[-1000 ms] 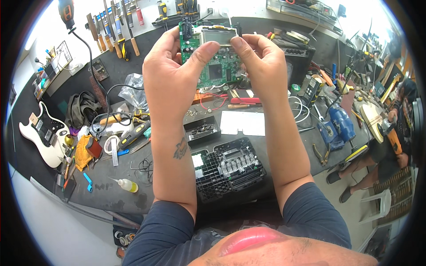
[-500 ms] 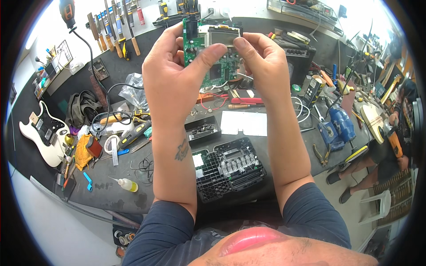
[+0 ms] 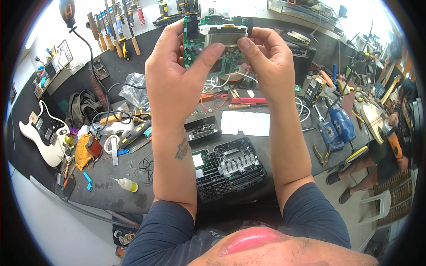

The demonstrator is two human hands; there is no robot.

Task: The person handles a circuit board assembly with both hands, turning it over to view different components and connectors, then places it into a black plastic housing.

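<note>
Between my two hands, raised above the far part of the bench, is a green circuit board (image 3: 230,62) with a small grey display (image 3: 224,39) in a white frame. My left hand (image 3: 175,66) grips the board's left side, its thumb lying at the display's lower left. With thumb and fingers, my right hand (image 3: 270,53) pinches the board's right edge by the display. Fingers behind the board are partly hidden. Below, between my forearms, a black plastic housing (image 3: 230,173) lies with its inside up, showing a row of clear parts. A black tray (image 3: 204,128) of small parts stands behind it.
A white plate (image 3: 244,123) lies beyond the housing. At left are a white guitar body (image 3: 46,135), a dropper bottle (image 3: 128,185) and scattered tools. To the right stand a blue vise (image 3: 341,124) and pliers (image 3: 321,155). Another person (image 3: 392,137) holds an orange tool farther right.
The board has tilted, so less of its lower part shows and the display has shifted slightly right. My right hand has moved a little to the right with it.
</note>
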